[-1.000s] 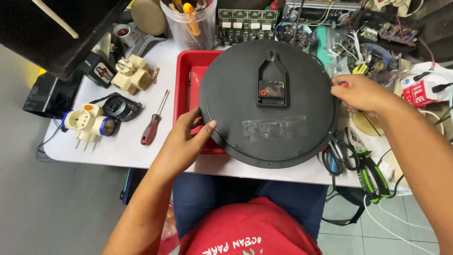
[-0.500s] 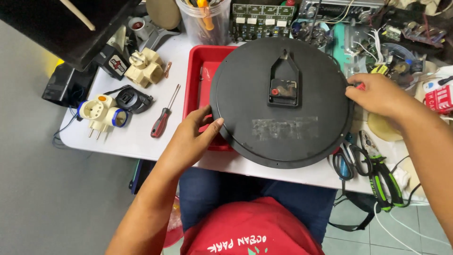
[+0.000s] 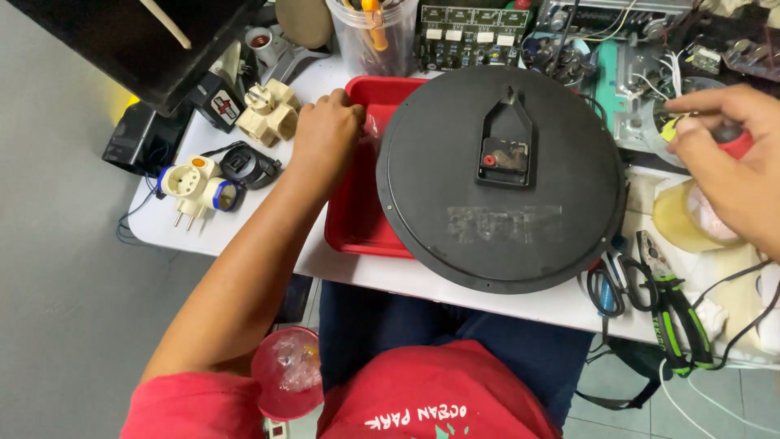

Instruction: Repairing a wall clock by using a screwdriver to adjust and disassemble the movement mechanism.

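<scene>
A round black wall clock [image 3: 504, 179] lies face down, half over a red tray [image 3: 357, 215], its black movement box with a red knob [image 3: 504, 154] facing up. My left hand [image 3: 325, 130] reaches into the tray's far left corner, fingers curled down against a small clear plastic bag [image 3: 375, 128]; the fingertips are hidden. To the right of the clock, my right hand [image 3: 731, 162] hovers over the cluttered bench, pinching a small red-ended object [image 3: 738, 145]. Neither hand touches the clock.
White and blue plug adapters [image 3: 195, 183] and a cream adapter [image 3: 268, 114] lie left of the tray. A clear tub of tools [image 3: 374, 32] and circuit boards [image 3: 463, 36] stand behind. Scissors [image 3: 617, 284], green-handled pliers [image 3: 678, 317] and a tape roll [image 3: 682, 215] sit right.
Both hands have let go of the clock. The left hand moved up into the tray's far corner; the right hand drew away to the right and now pinches a red-ended object.
</scene>
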